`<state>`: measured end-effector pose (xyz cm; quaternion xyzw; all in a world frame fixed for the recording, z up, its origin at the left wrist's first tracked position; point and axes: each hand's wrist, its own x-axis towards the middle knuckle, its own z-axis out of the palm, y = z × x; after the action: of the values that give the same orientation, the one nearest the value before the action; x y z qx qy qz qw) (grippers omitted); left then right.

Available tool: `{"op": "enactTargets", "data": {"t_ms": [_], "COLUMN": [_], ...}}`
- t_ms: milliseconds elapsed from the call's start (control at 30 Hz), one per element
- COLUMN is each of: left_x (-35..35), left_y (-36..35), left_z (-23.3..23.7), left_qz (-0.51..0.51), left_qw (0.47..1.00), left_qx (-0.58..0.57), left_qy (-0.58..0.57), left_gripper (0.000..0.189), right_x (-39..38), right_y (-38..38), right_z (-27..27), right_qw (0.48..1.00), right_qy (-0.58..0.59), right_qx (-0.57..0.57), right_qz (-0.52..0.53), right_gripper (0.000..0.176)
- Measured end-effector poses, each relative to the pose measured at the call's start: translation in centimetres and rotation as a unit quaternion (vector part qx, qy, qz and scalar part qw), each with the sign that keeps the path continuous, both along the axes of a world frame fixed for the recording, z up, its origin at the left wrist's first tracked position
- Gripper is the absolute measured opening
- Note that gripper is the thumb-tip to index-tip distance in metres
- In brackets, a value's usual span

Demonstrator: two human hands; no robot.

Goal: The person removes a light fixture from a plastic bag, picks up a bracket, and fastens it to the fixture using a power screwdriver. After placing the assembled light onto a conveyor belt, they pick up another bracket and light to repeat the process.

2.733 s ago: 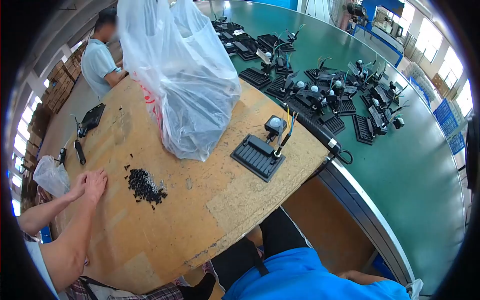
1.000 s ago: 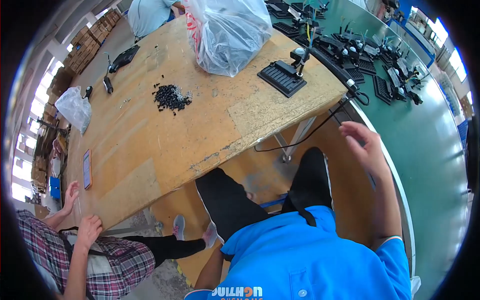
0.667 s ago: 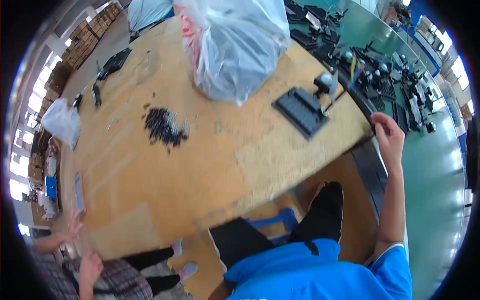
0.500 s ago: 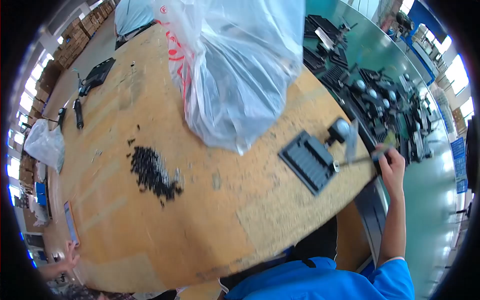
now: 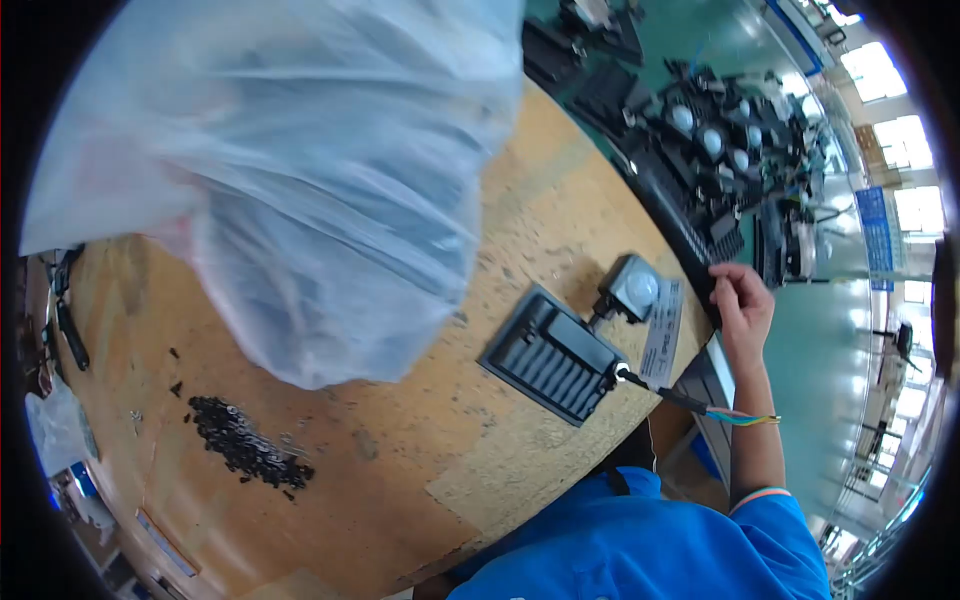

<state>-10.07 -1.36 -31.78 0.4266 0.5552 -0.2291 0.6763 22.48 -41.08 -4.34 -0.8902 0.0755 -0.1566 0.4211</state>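
A black ribbed floodlight (image 5: pixel 553 355) lies face down on the wooden table (image 5: pixel 420 460), near its right edge. Its round white sensor head (image 5: pixel 630 288) and a white label tag (image 5: pixel 662 332) sit just beyond it. Its cable (image 5: pixel 715 412), ending in coloured wires, hangs over the table edge. My right hand (image 5: pixel 742 305) rests at that edge, right of the tag, fingers curled beside a long black bar (image 5: pixel 672 215). I cannot tell whether it grips anything. My left hand is out of sight.
A big clear plastic bag (image 5: pixel 290 170) fills the upper left and hides much of the table. A pile of small black parts (image 5: pixel 240 452) lies at the lower left. Several more floodlights (image 5: pixel 705 140) crowd the green conveyor (image 5: pixel 830 330) beyond the bar.
My view has swung down and closer to the table. My right hand has let go of the floodlight's cable and moved up to the table edge; the cable now hangs free.
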Motion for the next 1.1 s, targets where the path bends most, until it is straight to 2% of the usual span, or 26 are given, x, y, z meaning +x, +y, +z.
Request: {"op": "enactTargets", "data": {"t_ms": [33, 67, 167, 233, 267, 333, 400, 467, 567, 667, 700, 733, 800, 833, 900, 933, 1000, 1100], "left_x": [-1.6, -2.8, -2.7, -1.7, -1.5, -2.4, -2.3, -0.9, -0.7, -1.9, -1.6, -0.9, 0.6, 1.8, 4.1, 5.3, 7.6, 12.2], "left_y": [0.4, 1.0, 1.4, 2.0, 2.6, 3.5, 2.6, 1.6, 0.5, -0.2, -0.8, -1.4, -3.2, -4.0, -6.3, -7.4, -9.4, -8.7], "left_z": [0.6, 1.0, -0.1, -0.9, -1.0, -0.2, 0.8, 1.5, 3.9, 7.7, 9.1, 10.5, 13.2, 15.8, 22.5, 24.8, 28.7, 31.8], "left_qz": [0.0, 0.002, 0.023, 0.04, 0.044, 0.045, 0.056, 0.069, 0.084, 0.087, -0.046, -0.182, -0.245, -0.238, -0.503, -0.498, -0.492, -0.496], "left_qw": [1.0, 0.999, 0.998, 0.994, 0.992, 0.987, 0.982, 0.975, 0.964, 0.967, 0.945, 0.896, 0.813, 0.811, 0.708, 0.708, 0.736, 0.621], "left_qx": [0.01, 0.023, 0.059, 0.087, 0.102, 0.125, 0.133, 0.139, 0.155, 0.125, 0.211, 0.292, 0.397, 0.403, 0.364, 0.37, 0.279, 0.397], "left_qy": [0.015, 0.024, -0.008, -0.05, -0.068, -0.089, -0.117, -0.159, -0.2, -0.203, -0.247, -0.279, -0.348, -0.352, -0.337, -0.339, -0.371, -0.459], "left_gripper": [0.051, 0.052, 0.052, 0.052, 0.053, 0.053, 0.053, 0.054, 0.054, 0.045, 0.047, 0.048, 0.046, 0.046, 0.039, 0.039, 0.032, 0.03], "right_x": [-0.4, -0.6, -1.2, -1.7, -2.0, -3.3, -5.2, -7.2, -9.7, -10.8, -10.8, -10.7, -10.6, -10.6, -10.8, -10.7, -10.6, -10.8], "right_y": [0.1, 0.2, -0.3, -1.0, -1.0, -1.7, -2.9, -5.0, -7.6, -8.0, -8.0, -7.9, -8.1, -8.2, -8.1, -8.2, -8.1, -7.8], "right_z": [-0.2, -0.5, -1.1, -1.3, -0.8, 0.3, 0.9, 0.9, -1.3, -3.1, -3.0, -3.1, -3.5, -3.6, -3.2, -3.2, -3.6, -3.2], "right_qw": [1.0, 0.999, 0.994, 0.992, 0.987, 0.978, 0.969, 0.968, 0.974, 0.971, 0.974, 0.976, 0.972, 0.973, 0.974, 0.972, 0.971, 0.973], "right_qy": [-0.009, -0.021, -0.074, -0.072, -0.105, -0.107, -0.141, -0.135, -0.134, -0.145, -0.136, -0.127, -0.144, -0.14, -0.128, -0.135, -0.147, -0.142], "right_qx": [-0.007, 0.039, 0.069, 0.061, 0.004, -0.036, -0.033, -0.072, -0.072, -0.094, -0.08, -0.067, -0.071, -0.069, -0.081, -0.08, -0.103, -0.088], "right_qz": [-0.001, 0.004, 0.031, 0.089, 0.123, 0.175, 0.203, 0.197, 0.165, 0.164, 0.165, 0.163, 0.172, 0.171, 0.17, 0.174, 0.161, 0.16], "right_gripper": [0.012, 0.012, 0.012, 0.012, 0.014, 0.021, 0.028, 0.033, 0.036, 0.042, 0.044, 0.045, 0.046, 0.045, 0.046, 0.046, 0.048, 0.049]}}
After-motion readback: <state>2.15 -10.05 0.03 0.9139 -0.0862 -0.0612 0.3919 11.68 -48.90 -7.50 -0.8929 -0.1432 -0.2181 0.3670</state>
